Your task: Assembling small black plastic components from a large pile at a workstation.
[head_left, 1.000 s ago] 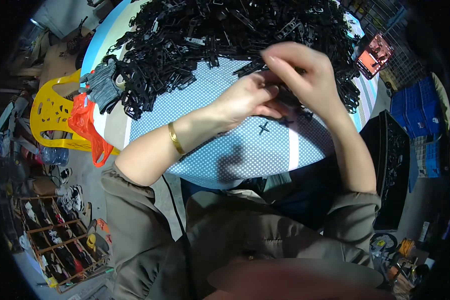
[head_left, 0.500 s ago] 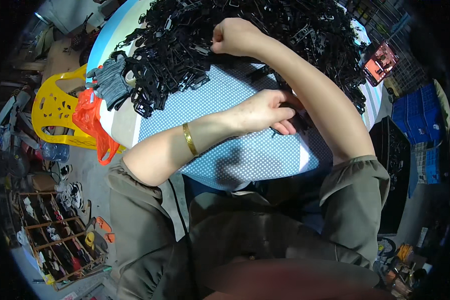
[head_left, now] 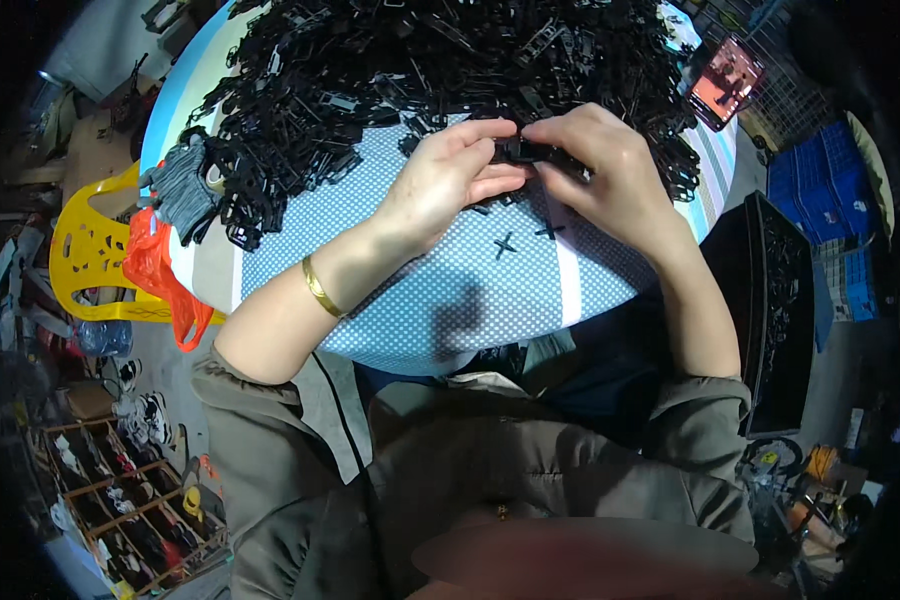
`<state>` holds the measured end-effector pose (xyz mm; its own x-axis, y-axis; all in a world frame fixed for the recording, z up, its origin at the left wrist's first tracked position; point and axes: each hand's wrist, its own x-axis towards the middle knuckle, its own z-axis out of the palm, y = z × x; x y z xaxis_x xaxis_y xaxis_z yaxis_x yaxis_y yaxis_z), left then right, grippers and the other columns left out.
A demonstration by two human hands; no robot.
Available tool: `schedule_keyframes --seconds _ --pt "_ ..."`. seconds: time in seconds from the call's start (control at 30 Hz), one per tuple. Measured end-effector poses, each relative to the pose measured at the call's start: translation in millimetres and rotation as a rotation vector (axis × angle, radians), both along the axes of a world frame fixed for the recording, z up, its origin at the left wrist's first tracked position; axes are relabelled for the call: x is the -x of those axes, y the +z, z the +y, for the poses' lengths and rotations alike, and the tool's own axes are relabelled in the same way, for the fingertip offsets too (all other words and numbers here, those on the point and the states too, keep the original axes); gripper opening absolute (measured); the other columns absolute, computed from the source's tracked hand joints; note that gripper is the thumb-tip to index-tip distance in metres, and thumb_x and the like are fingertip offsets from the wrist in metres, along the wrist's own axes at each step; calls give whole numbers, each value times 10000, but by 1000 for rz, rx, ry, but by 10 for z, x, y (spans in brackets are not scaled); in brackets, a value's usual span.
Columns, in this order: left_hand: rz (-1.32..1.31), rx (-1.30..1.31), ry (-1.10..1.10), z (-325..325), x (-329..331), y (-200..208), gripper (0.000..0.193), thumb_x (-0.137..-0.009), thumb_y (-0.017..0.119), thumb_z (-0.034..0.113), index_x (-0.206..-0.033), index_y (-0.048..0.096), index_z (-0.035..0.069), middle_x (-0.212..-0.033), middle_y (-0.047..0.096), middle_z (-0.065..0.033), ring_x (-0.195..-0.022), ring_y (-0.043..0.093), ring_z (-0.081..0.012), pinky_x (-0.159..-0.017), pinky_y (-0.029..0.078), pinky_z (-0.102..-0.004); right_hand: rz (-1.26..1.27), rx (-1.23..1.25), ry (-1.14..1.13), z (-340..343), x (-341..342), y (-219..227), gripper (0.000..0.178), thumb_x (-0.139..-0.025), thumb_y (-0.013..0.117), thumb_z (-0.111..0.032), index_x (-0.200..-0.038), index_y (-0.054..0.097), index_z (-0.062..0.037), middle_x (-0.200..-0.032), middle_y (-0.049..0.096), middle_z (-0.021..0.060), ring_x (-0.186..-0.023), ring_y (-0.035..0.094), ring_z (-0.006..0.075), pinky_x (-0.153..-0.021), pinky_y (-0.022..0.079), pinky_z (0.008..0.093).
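My left hand [head_left: 445,180], with a gold bracelet [head_left: 320,287] on its forearm, pinches a small black plastic part [head_left: 518,149] in front of the pile. From the other side my right hand [head_left: 610,165] grips the same part between thumb and fingers. Its exact shape is partly hidden by the fingertips. Just below the hands, two small black cross-shaped pieces [head_left: 505,245] lie on the dotted blue cloth [head_left: 400,315]. A large heap of black plastic parts [head_left: 370,70] spreads across the far side of the round table.
At the table's left lie a grey glove [head_left: 183,192] and a tape roll [head_left: 214,177]. An orange-red plastic bag [head_left: 150,262] hangs beside a yellow plastic chair [head_left: 85,250]. A phone [head_left: 726,82] stands at the far right edge. Blue crates [head_left: 820,190] are stacked beyond.
My right hand has come back from the heap to meet the left. The left hand has moved up toward the heap, uncovering the cross-shaped pieces. Both hands now hold one black part.
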<state>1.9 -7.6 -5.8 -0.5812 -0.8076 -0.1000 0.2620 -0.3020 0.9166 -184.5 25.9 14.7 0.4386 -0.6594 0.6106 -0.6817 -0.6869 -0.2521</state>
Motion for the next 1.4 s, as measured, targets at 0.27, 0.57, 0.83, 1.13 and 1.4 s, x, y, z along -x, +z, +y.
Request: schedule_keyframes --seconds 0.27,0.57,0.83,1.13,1.4 --pt "-115 136 1 41 15 -64 342 -947 362 81 -1249 367 -79 -1113 538 -162 -944 598 -172 -869 495 -267 81 117 -17 125 -81 -23 341 -612 676 18 -948 622 -10 -892 639 105 -774 587 243 -654 507 317" --pt "-48 219 12 51 -25 -82 391 -861 537 17 -1227 423 -60 -1017 593 -99 -891 597 -135 -812 506 -247 -33 115 -73 193 -204 -70 435 -632 687 4 -1057 595 -23 -974 606 128 -791 589 257 -667 498 328" --pt "-59 395 -97 107 -81 60 420 -864 547 46 -1257 418 -29 -1020 600 -78 -905 580 -107 -822 478 -235 -659 -869 -24 185 24 -29 334 -746 698 -113 -1048 621 8 -882 658 89 -780 619 127 -709 498 240" --pt "-892 1350 301 -399 -410 273 256 -792 631 150 -1012 606 21 -933 567 -107 -872 564 -226 -798 463 -299 -281 -889 188 359 391 249 248 -716 716 -180 -902 669 -23 -774 653 66 -674 606 149 -598 466 266" --pt "-1588 1539 373 -547 -534 -7 165 -694 633 96 -845 644 29 -902 508 -126 -893 476 -286 -730 472 -357 93 -830 278 378 108 108 280 -746 685 -245 -871 639 1 -718 622 119 -628 614 211 -563 472 300"
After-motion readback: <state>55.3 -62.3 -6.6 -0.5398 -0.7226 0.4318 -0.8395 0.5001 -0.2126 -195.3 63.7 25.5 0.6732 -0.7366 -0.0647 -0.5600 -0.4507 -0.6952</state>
